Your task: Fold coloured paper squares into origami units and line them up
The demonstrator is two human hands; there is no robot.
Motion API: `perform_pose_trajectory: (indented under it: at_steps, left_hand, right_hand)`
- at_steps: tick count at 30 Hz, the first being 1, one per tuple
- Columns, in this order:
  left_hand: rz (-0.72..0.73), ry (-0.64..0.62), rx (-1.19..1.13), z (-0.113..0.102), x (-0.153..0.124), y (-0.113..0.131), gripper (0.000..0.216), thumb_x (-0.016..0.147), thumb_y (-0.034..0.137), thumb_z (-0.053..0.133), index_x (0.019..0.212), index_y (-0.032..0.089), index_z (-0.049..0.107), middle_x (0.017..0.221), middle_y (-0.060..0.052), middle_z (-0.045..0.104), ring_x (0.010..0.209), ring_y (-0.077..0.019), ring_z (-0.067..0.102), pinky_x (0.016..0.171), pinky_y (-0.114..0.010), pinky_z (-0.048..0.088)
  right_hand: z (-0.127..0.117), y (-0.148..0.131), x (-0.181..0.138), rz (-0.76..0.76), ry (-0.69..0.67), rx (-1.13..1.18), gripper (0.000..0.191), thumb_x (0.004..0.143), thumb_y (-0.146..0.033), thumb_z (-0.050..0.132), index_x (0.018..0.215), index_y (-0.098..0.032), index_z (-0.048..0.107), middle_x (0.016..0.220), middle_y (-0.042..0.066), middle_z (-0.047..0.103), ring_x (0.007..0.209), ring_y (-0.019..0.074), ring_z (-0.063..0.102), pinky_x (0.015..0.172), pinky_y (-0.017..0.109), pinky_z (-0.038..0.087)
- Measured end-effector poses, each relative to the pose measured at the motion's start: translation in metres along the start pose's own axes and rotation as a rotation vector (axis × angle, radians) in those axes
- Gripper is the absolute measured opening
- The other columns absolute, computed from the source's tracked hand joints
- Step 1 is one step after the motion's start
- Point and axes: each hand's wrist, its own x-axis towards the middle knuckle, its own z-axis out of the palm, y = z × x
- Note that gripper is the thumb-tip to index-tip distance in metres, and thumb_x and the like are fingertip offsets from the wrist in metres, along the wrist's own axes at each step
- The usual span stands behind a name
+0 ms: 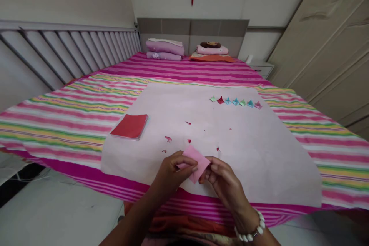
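Note:
A pink square of paper [196, 160] is held just above the near edge of a large pale sheet [259, 142] spread on the bed. My left hand [173, 171] pinches its left side with thumb and fingers closed. My right hand [221, 178] pinches its right corner; a white bead bracelet is on that wrist. A stack of red paper squares [130, 126] lies to the left on the sheet. A row of several small folded paper pieces [236, 102], green, red, blue and pink, sits at the sheet's far right.
Small red paper scraps [168, 138] dot the sheet near my hands. The bed has a pink striped cover [72, 103], folded pillows [165, 49] at the headboard, a slatted rail [72, 50] on the left and a wardrobe [331, 38] on the right.

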Motion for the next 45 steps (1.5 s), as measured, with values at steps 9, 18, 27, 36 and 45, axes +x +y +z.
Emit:
perform_pose_trajectory:
  at_steps: [9, 18, 27, 36, 45]
  left_hand:
    - [-0.115, 0.059, -0.169, -0.005, 0.001, -0.002, 0.045, 0.069, 0.024, 0.073, 0.112, 0.018, 0.063, 0.080, -0.002, 0.069, 0.075, -0.0169, 0.063, 0.069, -0.029, 0.049]
    - [-0.184, 0.021, -0.283, -0.007, 0.003, 0.002, 0.072, 0.061, 0.023, 0.080, 0.127, 0.016, 0.050, 0.064, 0.003, 0.064, 0.061, -0.0125, 0.060, 0.062, -0.025, 0.046]
    - [-0.167, 0.294, -0.459, 0.005, 0.006, -0.009, 0.075, 0.056, 0.029, 0.083, 0.122, 0.016, 0.050, 0.102, -0.009, 0.067, 0.093, -0.0207, 0.064, 0.083, -0.034, 0.050]
    - [-0.353, 0.099, -0.605, 0.017, -0.004, -0.018, 0.026, 0.064, 0.036, 0.079, 0.071, 0.013, 0.067, 0.056, 0.002, 0.058, 0.053, -0.0077, 0.051, 0.057, -0.020, 0.042]
    - [-0.571, -0.302, -0.956, 0.002, -0.010, -0.008, 0.022, 0.065, 0.022, 0.079, 0.079, 0.010, 0.068, 0.066, -0.003, 0.062, 0.056, -0.0073, 0.054, 0.054, -0.017, 0.040]
  right_hand:
    - [-0.004, 0.008, 0.006, 0.041, 0.170, -0.226, 0.024, 0.067, -0.034, 0.079, 0.064, -0.016, 0.065, 0.048, -0.003, 0.060, 0.045, 0.0095, 0.051, 0.050, 0.021, 0.037]
    - [-0.003, 0.006, 0.004, 0.113, 0.037, -0.194, 0.020, 0.066, -0.032, 0.080, 0.071, -0.015, 0.072, 0.060, -0.001, 0.065, 0.053, 0.0121, 0.054, 0.054, 0.024, 0.041]
    - [0.006, 0.011, 0.007, -0.004, 0.238, -0.075, 0.017, 0.069, -0.030, 0.077, 0.081, -0.017, 0.074, 0.074, 0.004, 0.073, 0.071, 0.0206, 0.064, 0.072, 0.033, 0.049]
    - [0.010, 0.010, 0.004, -0.012, 0.102, 0.049, 0.020, 0.074, -0.027, 0.072, 0.092, -0.019, 0.073, 0.082, 0.005, 0.073, 0.083, 0.0229, 0.064, 0.077, 0.035, 0.049]
    - [-0.004, -0.001, 0.006, -0.025, -0.037, 0.007, 0.060, 0.054, -0.013, 0.082, 0.111, -0.027, 0.067, 0.118, 0.006, 0.065, 0.105, 0.0237, 0.060, 0.084, 0.031, 0.049]
